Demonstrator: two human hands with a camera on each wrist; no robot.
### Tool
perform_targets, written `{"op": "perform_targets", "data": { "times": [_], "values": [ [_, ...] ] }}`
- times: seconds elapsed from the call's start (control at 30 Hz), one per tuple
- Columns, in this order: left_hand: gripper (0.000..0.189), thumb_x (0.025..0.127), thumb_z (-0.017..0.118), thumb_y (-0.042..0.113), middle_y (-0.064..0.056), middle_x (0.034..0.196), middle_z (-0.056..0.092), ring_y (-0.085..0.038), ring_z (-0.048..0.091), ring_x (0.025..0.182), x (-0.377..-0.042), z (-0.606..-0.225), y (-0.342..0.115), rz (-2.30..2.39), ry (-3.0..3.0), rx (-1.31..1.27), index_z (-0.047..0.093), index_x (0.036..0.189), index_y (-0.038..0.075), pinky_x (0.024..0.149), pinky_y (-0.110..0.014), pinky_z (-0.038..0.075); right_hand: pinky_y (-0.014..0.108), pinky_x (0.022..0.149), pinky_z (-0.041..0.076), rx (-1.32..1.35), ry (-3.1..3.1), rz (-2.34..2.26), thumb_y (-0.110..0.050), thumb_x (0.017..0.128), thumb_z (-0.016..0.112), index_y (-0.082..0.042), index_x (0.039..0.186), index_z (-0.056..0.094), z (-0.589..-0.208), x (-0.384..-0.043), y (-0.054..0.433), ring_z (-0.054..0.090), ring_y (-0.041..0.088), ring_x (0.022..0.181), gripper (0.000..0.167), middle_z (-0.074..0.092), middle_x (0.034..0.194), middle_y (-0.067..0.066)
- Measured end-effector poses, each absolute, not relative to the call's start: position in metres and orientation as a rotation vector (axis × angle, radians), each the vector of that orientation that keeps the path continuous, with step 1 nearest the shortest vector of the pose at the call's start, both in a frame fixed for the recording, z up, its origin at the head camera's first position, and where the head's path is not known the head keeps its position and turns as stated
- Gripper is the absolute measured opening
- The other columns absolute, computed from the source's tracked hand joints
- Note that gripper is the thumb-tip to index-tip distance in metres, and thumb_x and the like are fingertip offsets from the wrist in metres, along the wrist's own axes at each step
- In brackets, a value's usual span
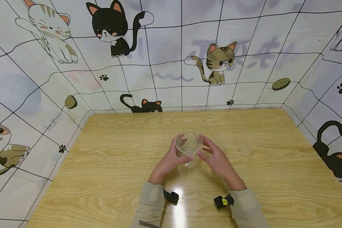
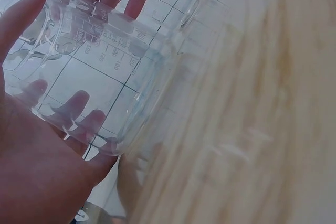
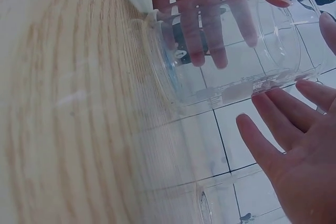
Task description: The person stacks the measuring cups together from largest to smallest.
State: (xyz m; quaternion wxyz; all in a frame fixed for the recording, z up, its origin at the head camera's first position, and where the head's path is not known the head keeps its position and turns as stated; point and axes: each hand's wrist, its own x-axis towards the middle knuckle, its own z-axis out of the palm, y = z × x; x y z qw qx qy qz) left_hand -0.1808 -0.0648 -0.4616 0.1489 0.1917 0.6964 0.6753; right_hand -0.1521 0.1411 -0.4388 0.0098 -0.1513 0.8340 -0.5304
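Note:
A clear measuring cup point(image 1: 189, 145) with a spout and printed volume marks stands upright between both hands, mid-table. My left hand point(image 1: 172, 157) grips its left side, thumb at the front near the spout. In the left wrist view, this hand's fingers show through the wall of the measuring cup point(image 2: 107, 72). From the right, my right hand point(image 1: 215, 156) holds the upper part between thumb and fingertips. The right wrist view shows the base of the measuring cup point(image 3: 165, 72) at the table surface; whether it touches cannot be told.
To the right on the wooden table point(image 1: 117, 142) lies a round clear object point(image 1: 245, 149), hard to make out. Something else transparent point(image 1: 220, 144) is faintly visible behind the right hand. Cat-patterned cloth walls point(image 1: 165, 72) border the back and sides.

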Motion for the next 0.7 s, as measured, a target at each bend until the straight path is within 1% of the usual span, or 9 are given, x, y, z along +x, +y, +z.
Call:
{"op": "perform_targets", "data": {
  "times": [0.17, 0.3, 0.4, 0.5, 0.6, 0.7],
  "values": [
    [0.091, 0.073, 0.074, 0.014, -0.014, 0.143, 0.022, -0.028, 0.023, 0.13, -0.176, -0.449, -0.065, 1.953, 1.976, 0.568, 0.013, 0.139, 0.028, 0.101, -0.043, 0.024, 0.05, 0.082, 0.043, -0.474, 2.621, -1.675, -0.035, 0.089, 0.053, -0.034, 0.138, 0.028, -0.439, -0.154, 0.144, 0.047, 0.033, 0.113, 0.055, 0.042, 0.133, 0.004],
    [0.089, 0.073, 0.073, 0.013, -0.014, 0.142, 0.023, -0.03, 0.024, 0.129, -0.174, -0.444, -0.065, 1.966, 1.973, 0.574, 0.015, 0.139, 0.028, 0.101, -0.044, 0.024, 0.048, 0.084, 0.043, -0.452, 2.645, -1.717, -0.038, 0.089, 0.051, -0.031, 0.137, 0.033, -0.437, -0.155, 0.146, 0.049, 0.026, 0.112, 0.052, 0.045, 0.13, -0.002],
    [0.088, 0.074, 0.072, 0.013, -0.013, 0.143, 0.023, -0.027, 0.021, 0.131, -0.173, -0.446, -0.066, 1.976, 1.965, 0.589, 0.015, 0.139, 0.029, 0.104, -0.043, 0.019, 0.041, 0.085, 0.044, -0.433, 2.671, -1.784, -0.037, 0.09, 0.05, -0.029, 0.133, 0.039, -0.435, -0.155, 0.147, 0.05, 0.019, 0.11, 0.046, 0.049, 0.126, -0.005],
    [0.089, 0.076, 0.071, 0.013, -0.013, 0.144, 0.022, -0.023, 0.016, 0.133, -0.173, -0.45, -0.068, 1.977, 1.961, 0.61, 0.013, 0.14, 0.029, 0.105, -0.043, 0.012, 0.03, 0.084, 0.045, -0.376, 2.717, -1.874, -0.036, 0.091, 0.049, -0.027, 0.128, 0.046, -0.432, -0.154, 0.149, 0.053, 0.015, 0.106, 0.039, 0.054, 0.119, -0.007],
    [0.089, 0.076, 0.071, 0.015, -0.013, 0.144, 0.021, -0.022, 0.013, 0.134, -0.173, -0.453, -0.069, 1.973, 1.964, 0.618, 0.011, 0.141, 0.028, 0.106, -0.043, 0.008, 0.021, 0.082, 0.044, -0.286, 2.761, -1.983, -0.032, 0.092, 0.048, -0.022, 0.123, 0.052, -0.43, -0.152, 0.151, 0.055, 0.013, 0.1, 0.033, 0.059, 0.111, -0.005],
    [0.088, 0.076, 0.071, 0.016, -0.013, 0.144, 0.021, -0.021, 0.013, 0.134, -0.172, -0.454, -0.069, 1.984, 1.955, 0.613, 0.012, 0.14, 0.029, 0.106, -0.043, 0.007, 0.018, 0.08, 0.044, -0.208, 2.751, -2.14, -0.026, 0.093, 0.047, -0.015, 0.117, 0.057, -0.424, -0.15, 0.153, 0.057, 0.013, 0.095, 0.028, 0.062, 0.104, 0.001]
  ]
}}
